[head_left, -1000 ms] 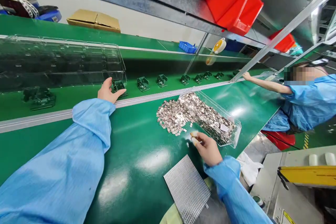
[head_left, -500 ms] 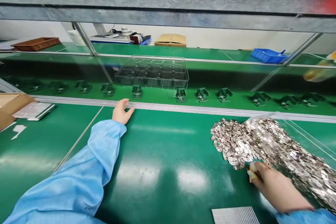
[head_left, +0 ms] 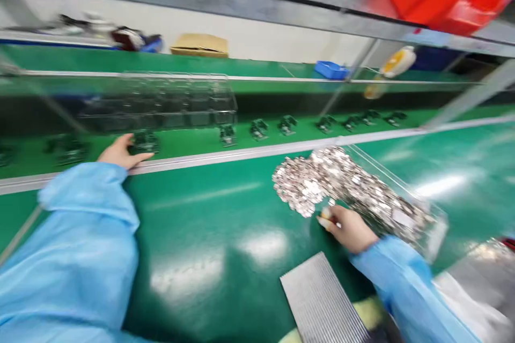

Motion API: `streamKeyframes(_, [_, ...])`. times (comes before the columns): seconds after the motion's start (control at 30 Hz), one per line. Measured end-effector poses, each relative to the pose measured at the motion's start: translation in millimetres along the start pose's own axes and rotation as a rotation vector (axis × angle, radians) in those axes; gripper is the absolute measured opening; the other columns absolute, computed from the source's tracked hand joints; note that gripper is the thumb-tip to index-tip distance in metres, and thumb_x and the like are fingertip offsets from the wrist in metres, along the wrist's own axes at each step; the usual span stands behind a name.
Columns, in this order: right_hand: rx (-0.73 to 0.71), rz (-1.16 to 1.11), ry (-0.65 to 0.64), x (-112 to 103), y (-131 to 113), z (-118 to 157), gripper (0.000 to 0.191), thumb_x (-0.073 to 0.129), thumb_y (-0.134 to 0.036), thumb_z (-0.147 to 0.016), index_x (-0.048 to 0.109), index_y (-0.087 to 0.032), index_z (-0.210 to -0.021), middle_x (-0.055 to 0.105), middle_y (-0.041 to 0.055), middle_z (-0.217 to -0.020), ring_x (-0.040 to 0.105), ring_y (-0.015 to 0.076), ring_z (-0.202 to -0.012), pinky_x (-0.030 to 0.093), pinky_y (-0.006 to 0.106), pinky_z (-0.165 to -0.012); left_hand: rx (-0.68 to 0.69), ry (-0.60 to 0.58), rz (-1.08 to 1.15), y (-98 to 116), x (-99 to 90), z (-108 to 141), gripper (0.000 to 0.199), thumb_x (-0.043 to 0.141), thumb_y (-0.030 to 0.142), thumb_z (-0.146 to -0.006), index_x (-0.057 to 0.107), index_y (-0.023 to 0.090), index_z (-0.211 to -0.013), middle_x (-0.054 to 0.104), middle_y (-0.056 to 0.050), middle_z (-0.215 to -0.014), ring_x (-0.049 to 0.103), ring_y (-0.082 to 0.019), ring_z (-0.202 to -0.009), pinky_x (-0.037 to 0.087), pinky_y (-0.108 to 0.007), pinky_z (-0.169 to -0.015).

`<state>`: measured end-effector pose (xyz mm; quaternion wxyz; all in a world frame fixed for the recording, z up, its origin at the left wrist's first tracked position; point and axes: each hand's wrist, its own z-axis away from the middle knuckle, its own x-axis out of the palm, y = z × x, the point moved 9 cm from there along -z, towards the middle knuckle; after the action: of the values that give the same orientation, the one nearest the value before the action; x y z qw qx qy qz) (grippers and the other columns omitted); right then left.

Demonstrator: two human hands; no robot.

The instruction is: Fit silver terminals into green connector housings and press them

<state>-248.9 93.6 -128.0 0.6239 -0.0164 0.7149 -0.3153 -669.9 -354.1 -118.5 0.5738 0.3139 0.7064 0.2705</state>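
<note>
My left hand reaches over the metal rail, its thumb and fingers apart around the near left side of a small green circuit board assembly. I cannot tell whether the fingers touch it. At the near edge of a heap of small shiny metal pieces, the fingertips of my right hand are pinched together. Pale yellowish covers sit on those fingertips, and what they hold, if anything, is too small and blurred to name. Part of the heap lies in a clear plastic container on its side.
Several more board assemblies stand in a row on the green strip behind the rail. A clear compartment tray is behind them. A ridged grey plate lies near me. A blue bin and cardboard box occupy the shelf.
The view has swung to the right. My left hand has moved from the rail's near side over it to a board assembly. My right hand stays pinched by the heap.
</note>
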Motion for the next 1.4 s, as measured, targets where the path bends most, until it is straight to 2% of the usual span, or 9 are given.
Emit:
streamKeyframes(0.07, [0.059,0.11,-0.077,5,0,-2,0.02,0.064,-0.019,-0.068,0.049,-0.023,-0.056,0.059,0.0021,-0.062,0.054,0.0161,-0.056,0.042,0.029,-0.058,-0.053,-0.077,-0.202,-3,7.5,1,0.072,0.087,0.039,-0.056,0.055,0.013,-0.115,0.062,-0.009,-0.136,0.052,-0.041,-0.128,0.037,-0.06,-0.108])
streamKeyframes(0.17, [0.13,0.239,-0.143,11,6,-2,0.015,0.066,-0.014,-0.068,0.053,-0.021,-0.065,0.062,0.0036,-0.074,0.057,0.0161,-0.065,0.041,0.027,-0.064,-0.081,-0.068,-0.34,1,10.1,8,0.059,0.08,0.059,-0.054,0.059,0.019,-0.092,0.068,0.005,-0.128,0.063,-0.03,-0.118,0.046,-0.051,-0.104])
streamKeyframes(0.3, [0.162,0.331,-0.191,16,6,3,0.009,0.066,-0.016,-0.073,0.057,-0.019,-0.074,0.063,0.0038,-0.079,0.058,0.0155,-0.068,0.041,0.025,-0.065,-0.111,0.097,-0.132,28,11.9,48,0.062,0.083,0.056,-0.05,0.059,0.021,-0.095,0.073,0.003,-0.116,0.065,-0.032,-0.113,0.047,-0.054,-0.104])
streamKeyframes(0.4, [0.163,0.386,-0.185,17,1,8,0.006,0.063,-0.018,-0.077,0.059,-0.018,-0.082,0.064,0.0061,-0.088,0.06,0.0167,-0.074,0.042,0.025,-0.068,-0.069,0.062,0.181,59,41.4,95,0.083,0.088,0.053,-0.041,0.054,0.018,-0.109,0.073,-0.002,-0.111,0.066,-0.034,-0.11,0.045,-0.06,-0.105])
streamKeyframes(0.53, [0.146,0.447,-0.182,19,-5,16,0.008,0.056,-0.018,-0.085,0.06,-0.015,-0.092,0.063,0.0111,-0.098,0.063,0.02,-0.08,0.043,0.028,-0.07,0.057,-0.34,0.736,104,103.8,175,0.088,0.091,0.052,-0.039,0.049,0.021,-0.11,0.067,-0.006,-0.12,0.07,-0.03,-0.104,0.05,-0.05,-0.104])
streamKeyframes(0.67, [0.104,0.473,-0.201,23,-7,19,0.011,0.057,-0.015,-0.085,0.06,-0.014,-0.095,0.062,0.0134,-0.101,0.064,0.0226,-0.085,0.045,0.029,-0.072,-0.046,-0.751,0.878,128,146.5,263,0.068,0.091,0.038,-0.052,0.048,0.025,-0.102,0.072,-0.005,-0.108,0.072,-0.028,-0.099,0.057,-0.046,-0.097])
streamKeyframes(0.9, [0.008,0.392,-0.126,25,-1,22,0.018,0.054,-0.012,-0.084,0.058,-0.015,-0.102,0.061,0.0149,-0.107,0.06,0.0265,-0.099,0.047,0.034,-0.086,-0.231,-1.072,1.146,183,181.3,363,0.063,0.088,0.024,-0.061,0.047,0.028,-0.109,0.071,-0.002,-0.109,0.073,-0.021,-0.094,0.061,-0.038,-0.089])
streamKeyframes(1.17, [0.015,0.101,0.09,2,4,50,0.015,0.036,-0.012,-0.091,0.046,-0.02,-0.098,0.061,0.0084,-0.092,0.063,0.0189,-0.084,0.051,0.031,-0.08,-0.193,-1.121,1.136,190,197.0,375,0.069,0.087,0.022,-0.062,0.044,0.028,-0.116,0.068,-0.004,-0.113,0.072,-0.021,-0.096,0.06,-0.037,-0.088])
streamKeyframes(1.4, [0.112,-0.636,0.157,3,-31,99,0.009,0.056,-0.026,-0.082,0.047,-0.023,-0.085,0.06,-0.001,-0.073,0.061,0.0138,-0.064,0.05,0.025,-0.059,-0.187,-1.2,1.156,190,195.6,380,0.069,0.087,0.018,-0.062,0.044,0.028,-0.116,0.068,-0.002,-0.109,0.072,-0.02,-0.093,0.06,-0.034,-0.086])
